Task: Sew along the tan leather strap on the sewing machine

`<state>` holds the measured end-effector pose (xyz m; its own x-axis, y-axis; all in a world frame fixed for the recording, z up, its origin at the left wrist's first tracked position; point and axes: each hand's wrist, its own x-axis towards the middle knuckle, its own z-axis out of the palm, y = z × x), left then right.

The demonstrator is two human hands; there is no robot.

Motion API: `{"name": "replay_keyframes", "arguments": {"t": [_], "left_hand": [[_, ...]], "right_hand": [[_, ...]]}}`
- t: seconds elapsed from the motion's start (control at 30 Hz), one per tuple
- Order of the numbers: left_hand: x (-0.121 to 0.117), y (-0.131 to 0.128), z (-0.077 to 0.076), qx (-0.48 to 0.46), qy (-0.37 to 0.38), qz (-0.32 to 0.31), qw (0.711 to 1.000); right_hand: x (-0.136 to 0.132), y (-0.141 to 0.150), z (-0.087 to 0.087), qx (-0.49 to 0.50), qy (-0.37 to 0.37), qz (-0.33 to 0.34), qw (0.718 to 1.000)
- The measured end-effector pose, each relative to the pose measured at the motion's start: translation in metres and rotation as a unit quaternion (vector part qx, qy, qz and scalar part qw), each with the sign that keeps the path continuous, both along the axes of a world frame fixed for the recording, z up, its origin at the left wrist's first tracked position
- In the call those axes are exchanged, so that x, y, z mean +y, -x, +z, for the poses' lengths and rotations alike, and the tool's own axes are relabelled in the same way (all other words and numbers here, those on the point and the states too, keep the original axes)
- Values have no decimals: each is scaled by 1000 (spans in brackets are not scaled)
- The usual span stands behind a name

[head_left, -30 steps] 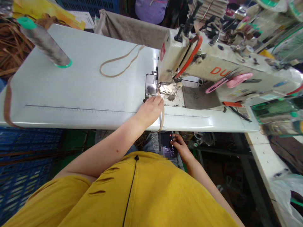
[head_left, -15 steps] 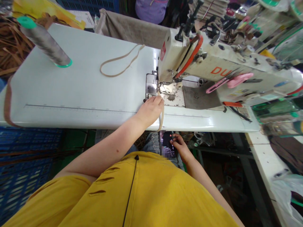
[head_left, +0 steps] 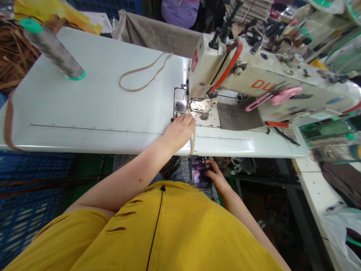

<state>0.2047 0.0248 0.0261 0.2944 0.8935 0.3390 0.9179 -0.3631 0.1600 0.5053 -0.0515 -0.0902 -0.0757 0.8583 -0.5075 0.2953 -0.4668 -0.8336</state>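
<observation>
My left hand rests on the sewing table's front part, fingers closed on a narrow beige strap. One end of the strap runs toward the needle area of the sewing machine; the other hangs over the table's front edge. Below that edge, my right hand holds a phone by its right side, thumb over the lit screen. Part of the screen is blurred out. A looped beige strap lies on the table left of the machine.
A grey thread cone stands at the table's left. Pink thread snips sit against the machine body. Blue crates are below left, brown strips heaped at far left. A grey cloth-lined bin is behind the table.
The phone's screen shows a different picture, and my right thumb has shifted slightly on it. My left hand and the strap have stayed in place.
</observation>
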Motion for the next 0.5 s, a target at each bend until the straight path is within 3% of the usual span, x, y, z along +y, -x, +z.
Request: {"name": "replay_keyframes", "arguments": {"t": [0.5], "left_hand": [[0, 0, 0, 12, -13, 3, 1000]], "right_hand": [[0, 2, 1, 16, 2, 1, 1000]]}}
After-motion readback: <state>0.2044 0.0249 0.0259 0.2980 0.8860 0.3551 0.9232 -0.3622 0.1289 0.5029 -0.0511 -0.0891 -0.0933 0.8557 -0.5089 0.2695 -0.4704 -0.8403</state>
